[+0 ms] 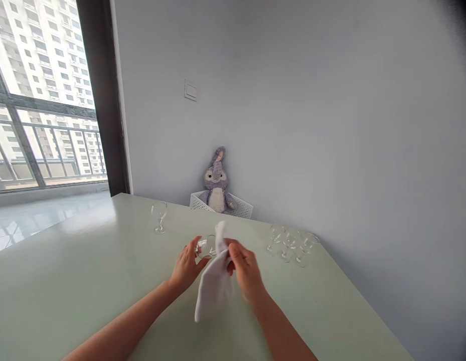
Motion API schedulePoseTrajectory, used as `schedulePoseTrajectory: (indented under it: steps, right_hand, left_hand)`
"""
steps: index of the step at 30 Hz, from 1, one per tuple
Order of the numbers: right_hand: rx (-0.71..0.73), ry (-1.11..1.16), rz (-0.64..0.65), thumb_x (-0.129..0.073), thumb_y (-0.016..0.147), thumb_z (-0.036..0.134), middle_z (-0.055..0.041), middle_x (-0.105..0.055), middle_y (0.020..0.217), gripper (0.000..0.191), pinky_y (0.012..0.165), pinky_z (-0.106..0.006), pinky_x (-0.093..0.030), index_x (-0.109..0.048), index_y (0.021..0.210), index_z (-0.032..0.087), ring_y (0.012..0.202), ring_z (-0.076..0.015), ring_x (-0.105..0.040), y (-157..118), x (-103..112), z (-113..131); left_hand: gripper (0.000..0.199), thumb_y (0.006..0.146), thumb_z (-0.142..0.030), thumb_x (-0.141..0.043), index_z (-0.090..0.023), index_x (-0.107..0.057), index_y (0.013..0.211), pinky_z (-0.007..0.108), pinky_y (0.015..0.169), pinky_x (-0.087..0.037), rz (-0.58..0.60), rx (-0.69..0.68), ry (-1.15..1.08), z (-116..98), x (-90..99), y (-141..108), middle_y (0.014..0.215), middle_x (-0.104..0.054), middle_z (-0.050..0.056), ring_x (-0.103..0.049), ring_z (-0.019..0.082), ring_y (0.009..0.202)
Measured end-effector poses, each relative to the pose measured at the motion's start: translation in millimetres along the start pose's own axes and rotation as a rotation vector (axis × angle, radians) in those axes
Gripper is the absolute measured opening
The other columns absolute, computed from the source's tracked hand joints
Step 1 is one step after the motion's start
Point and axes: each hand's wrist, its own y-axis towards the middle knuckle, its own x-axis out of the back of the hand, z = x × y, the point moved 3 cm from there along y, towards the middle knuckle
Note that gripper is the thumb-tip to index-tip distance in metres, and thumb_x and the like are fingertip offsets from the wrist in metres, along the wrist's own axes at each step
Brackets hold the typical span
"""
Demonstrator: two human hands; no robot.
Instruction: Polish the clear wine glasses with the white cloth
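My left hand [187, 261] is closed around the base end of a clear stemmed glass [207, 245], which lies tipped on its side in the air, its bowl towards the right. A white cloth [216, 282] hangs from my right hand [245, 265], pinched between thumb and fingers. The cloth's upper part stands at the mouth of the glass and covers its rim; whether any of it is inside, I cannot tell. Its lower corner droops over the table and is slightly blurred.
Three stemmed glasses [289, 244] stand together at the table's right edge. Another stemmed glass [159, 217] stands upright at the back left. Behind the pale green table [105, 271], a plush toy [216, 185] sits in a white perforated basket [242, 206] against the wall.
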Motion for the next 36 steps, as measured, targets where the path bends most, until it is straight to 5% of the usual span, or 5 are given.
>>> schedulePoseTrajectory:
  steps: [5, 12, 16, 26, 36]
  right_hand:
    - [-0.049, -0.283, 0.339, -0.043, 0.083, 0.028, -0.0015, -0.057, 0.088, 0.032, 0.047, -0.020, -0.042, -0.051, 0.114, 0.025, 0.062, -0.0112, -0.056, -0.6, -15.9, -19.6]
    - [-0.254, -0.389, 0.520, -0.044, 0.080, 0.026, 0.0015, -0.056, 0.062, 0.016, 0.043, -0.020, -0.041, -0.056, 0.087, 0.017, 0.048, -0.0114, -0.057, 9.5, 8.3, -48.1]
    - [-0.185, -0.368, 0.523, -0.044, 0.078, 0.020, 0.0022, -0.057, 0.063, 0.018, 0.044, -0.019, -0.041, -0.054, 0.093, 0.018, 0.050, -0.0113, -0.058, 7.2, 8.0, -37.5]
    - [-0.315, -0.994, -0.208, -0.040, 0.080, 0.023, -0.0090, -0.051, 0.116, 0.033, 0.071, -0.028, -0.043, -0.056, 0.109, 0.021, 0.081, -0.0170, -0.062, 40.2, 93.7, -75.9]
    - [-0.556, -1.023, -0.356, -0.041, 0.076, 0.022, -0.0155, -0.018, 0.143, 0.053, 0.069, -0.025, -0.042, -0.040, 0.128, 0.020, 0.079, -0.0131, -0.062, 52.5, 162.4, -142.2]
  left_hand:
    - [0.049, 0.077, -0.027, -0.045, -0.022, -0.034, 0.125, 0.040, 0.084, -0.038, 0.107, -0.023, -0.045, -8.6, 4.1, -4.9, 0.096, -0.057, 0.005, -0.052, 0.021, 0.091]
    - [0.052, 0.085, -0.043, -0.034, -0.019, -0.027, 0.131, 0.034, 0.075, -0.042, 0.748, -0.041, -0.821, -43.7, -0.5, -15.3, 0.084, -0.061, 0.005, -0.056, 0.020, 0.083]
    - [0.062, 0.075, -0.055, -0.050, -0.014, -0.037, 0.120, 0.026, 0.060, -0.041, 0.623, 0.072, -0.880, -44.6, -12.2, -15.4, 0.076, -0.060, 0.004, -0.056, 0.018, 0.069]
    - [0.048, 0.073, -0.054, -0.052, -0.015, -0.049, 0.102, 0.028, 0.072, -0.040, 0.366, 0.256, -0.748, -23.6, -10.5, -6.7, 0.088, -0.058, 0.005, -0.051, 0.020, 0.084]
    - [0.051, 0.071, -0.059, -0.050, -0.018, -0.049, 0.102, 0.026, 0.063, -0.039, 0.374, 0.368, -0.694, -22.6, -3.8, -3.6, 0.089, -0.057, 0.005, -0.051, 0.020, 0.080]
